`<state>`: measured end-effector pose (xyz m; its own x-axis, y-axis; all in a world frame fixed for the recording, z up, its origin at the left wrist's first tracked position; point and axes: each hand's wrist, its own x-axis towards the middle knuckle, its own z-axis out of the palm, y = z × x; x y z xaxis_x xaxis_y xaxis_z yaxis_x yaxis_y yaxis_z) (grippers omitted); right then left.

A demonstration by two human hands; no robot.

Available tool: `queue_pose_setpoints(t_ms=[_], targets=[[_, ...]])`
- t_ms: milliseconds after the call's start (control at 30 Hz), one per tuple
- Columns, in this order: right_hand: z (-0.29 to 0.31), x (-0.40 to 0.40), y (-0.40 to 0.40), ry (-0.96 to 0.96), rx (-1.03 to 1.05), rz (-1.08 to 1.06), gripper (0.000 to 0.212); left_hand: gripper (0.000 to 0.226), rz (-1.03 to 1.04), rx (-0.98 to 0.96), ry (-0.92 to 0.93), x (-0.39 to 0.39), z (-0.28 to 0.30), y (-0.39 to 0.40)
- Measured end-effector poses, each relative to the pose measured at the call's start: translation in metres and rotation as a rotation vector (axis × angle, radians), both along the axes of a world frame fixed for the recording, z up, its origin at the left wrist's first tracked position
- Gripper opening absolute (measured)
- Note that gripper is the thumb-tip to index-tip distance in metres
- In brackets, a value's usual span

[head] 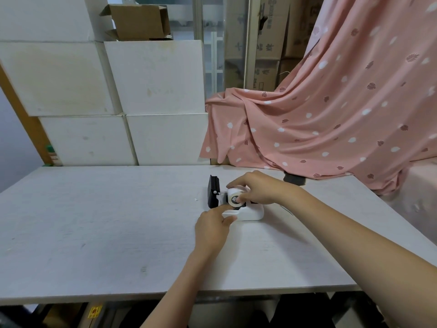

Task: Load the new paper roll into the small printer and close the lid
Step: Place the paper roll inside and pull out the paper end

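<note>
A small white printer point(250, 213) sits on the pale table point(106, 221), right of centre. Its black lid point(213, 191) stands open and upright on the printer's left side. My right hand point(256, 189) holds a white paper roll point(234, 197) by thumb and fingers, just above the printer's open bay. One end of the roll faces me, showing a dark core. My left hand point(212, 229) rests against the printer's near left corner, with thumb and forefinger touching its body. The bay itself is mostly hidden behind the roll and my fingers.
White foam blocks point(142, 95) are stacked along the table's far edge. A pink patterned cloth point(331, 114) drapes over things at the back right and reaches the table. A brown cardboard box point(139, 21) sits on top of the blocks. A tiny white scrap point(195, 199) lies left of the printer.
</note>
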<state>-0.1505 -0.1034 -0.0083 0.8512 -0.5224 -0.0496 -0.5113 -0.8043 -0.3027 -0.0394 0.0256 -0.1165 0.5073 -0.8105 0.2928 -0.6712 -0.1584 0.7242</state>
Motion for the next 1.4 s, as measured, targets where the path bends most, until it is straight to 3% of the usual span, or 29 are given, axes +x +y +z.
queue_pose_setpoints(t_ms=[233,933,1233,1300,1400], targets=[[0.001,0.012,0.006,0.124,-0.074,0.006,0.049,0.018,-0.009,-0.027,0.077,0.002,-0.001,0.002],[0.004,0.023,0.014,0.284,-0.156,0.072,0.051,0.029,0.047,0.025,-0.322,-0.007,-0.003,0.006],[0.005,0.013,0.014,0.297,-0.157,0.030,0.053,0.030,0.041,0.030,-0.374,-0.011,-0.001,0.011],[0.007,0.006,0.014,0.256,-0.099,0.010,0.058,0.026,0.038,0.005,-0.363,-0.013,0.002,0.013],[0.011,-0.008,0.006,0.149,0.066,-0.057,0.061,0.010,0.083,-0.165,-0.108,-0.015,0.009,0.029]])
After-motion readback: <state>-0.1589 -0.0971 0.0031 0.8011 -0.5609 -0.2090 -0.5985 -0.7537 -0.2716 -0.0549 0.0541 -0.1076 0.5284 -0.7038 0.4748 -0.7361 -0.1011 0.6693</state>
